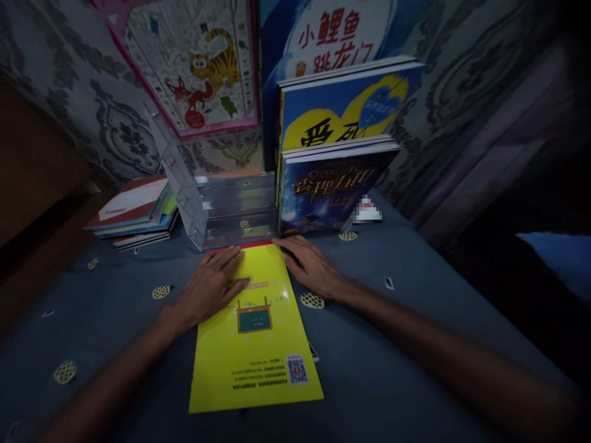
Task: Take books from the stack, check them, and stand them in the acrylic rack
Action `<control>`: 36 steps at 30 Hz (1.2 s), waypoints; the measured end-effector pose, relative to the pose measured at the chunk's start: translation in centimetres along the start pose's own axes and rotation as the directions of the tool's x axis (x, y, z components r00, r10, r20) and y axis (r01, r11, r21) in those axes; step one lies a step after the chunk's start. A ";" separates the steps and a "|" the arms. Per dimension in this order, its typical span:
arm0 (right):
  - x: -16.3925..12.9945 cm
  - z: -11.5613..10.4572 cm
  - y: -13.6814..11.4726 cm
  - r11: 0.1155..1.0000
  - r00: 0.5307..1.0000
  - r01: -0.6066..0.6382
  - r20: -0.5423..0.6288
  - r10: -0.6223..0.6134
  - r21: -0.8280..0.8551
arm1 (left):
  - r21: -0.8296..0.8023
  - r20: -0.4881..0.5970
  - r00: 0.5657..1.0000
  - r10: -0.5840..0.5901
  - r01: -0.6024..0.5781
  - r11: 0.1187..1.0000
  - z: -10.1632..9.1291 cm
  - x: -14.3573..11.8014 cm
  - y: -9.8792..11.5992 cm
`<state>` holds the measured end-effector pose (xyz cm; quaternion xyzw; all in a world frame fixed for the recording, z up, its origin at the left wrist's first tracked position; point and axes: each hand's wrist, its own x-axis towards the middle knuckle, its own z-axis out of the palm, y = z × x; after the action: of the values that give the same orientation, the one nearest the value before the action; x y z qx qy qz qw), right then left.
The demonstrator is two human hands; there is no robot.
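Observation:
A yellow book (258,363) lies on the table with its printed cover up, showing a small green chalkboard picture and a QR code. A red edge shows along its far and left sides. My left hand (213,284) rests on the book's left part, fingers stretched forward and thumb out to the right. At the far right corner, my right hand (308,263) touches the book's edge, fingers extended and thumb apart. Just beyond the book stands a clear plastic book rack (237,203). On the rack's right side, a dark blue book (335,184) stands upright.
A blue and yellow book (341,104) and a taller blue book (332,24) stand behind the dark one. Left of the rack lies a stack of books (133,212). A pink-bordered picture board (189,67) leans at the back. A dark patterned cloth (115,344) covers the table.

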<state>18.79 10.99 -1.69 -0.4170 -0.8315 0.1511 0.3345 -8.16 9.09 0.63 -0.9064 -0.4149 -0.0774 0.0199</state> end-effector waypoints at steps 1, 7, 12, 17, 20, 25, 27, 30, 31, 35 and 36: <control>0.0 -0.1 0.1 1.000 1.000 -0.024 -0.002 0.024 0.019 | -0.009 0.009 1.000 0.015 -0.015 1.000 0.1 0.8 0.4; -0.1 -0.2 0.7 0.992 0.996 -0.090 0.012 0.090 0.089 | -0.076 0.003 0.993 0.119 -0.119 0.990 0.7 4.5 2.6; -0.1 0.1 1.0 0.988 0.996 -0.089 0.000 0.090 0.122 | -0.097 -0.039 0.985 0.166 -0.170 0.981 1.2 5.5 2.9; 0.1 0.3 0.7 0.991 0.993 -0.115 0.005 0.115 0.073 | -0.121 -0.018 0.983 0.185 -0.186 0.975 1.2 5.1 3.2; 0.2 0.4 0.4 0.992 0.994 -0.111 0.010 0.111 0.052 | -0.162 0.016 0.971 0.238 -0.232 0.959 0.6 4.4 4.0; 0.1 0.4 0.1 0.995 0.995 -0.096 0.029 0.096 0.011 | -0.236 0.066 0.949 0.308 -0.286 0.929 -0.5 2.1 6.1; 0.1 0.4 0.0 0.996 0.996 -0.083 0.041 0.084 -0.019 | -0.256 0.086 0.938 0.335 -0.304 0.918 -0.8 1.0 6.9; 0.0 0.6 -0.1 0.995 0.996 -0.052 0.067 0.058 -0.083 | -0.284 0.119 0.917 0.381 -0.336 0.898 -1.2 -0.8 8.0; 0.0 0.6 -0.1 0.994 0.996 -0.044 0.073 0.052 -0.105 | -0.294 0.127 0.909 0.397 -0.348 0.890 -1.4 -1.5 8.4; -0.1 0.8 -0.3 0.989 0.995 -0.029 0.095 0.043 -0.145 | -0.323 0.168 0.874 0.457 -0.389 0.863 -2.3 -4.1 10.0; -0.1 0.8 -0.3 0.988 0.994 -0.027 0.099 0.042 -0.149 | -0.329 0.183 0.863 0.471 -0.397 0.857 -2.5 -4.7 10.4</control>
<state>18.11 10.72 -2.10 -0.4469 -0.8489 0.1159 0.2573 -3.68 -1.47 2.62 -0.9725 -0.1818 -0.0106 -0.1452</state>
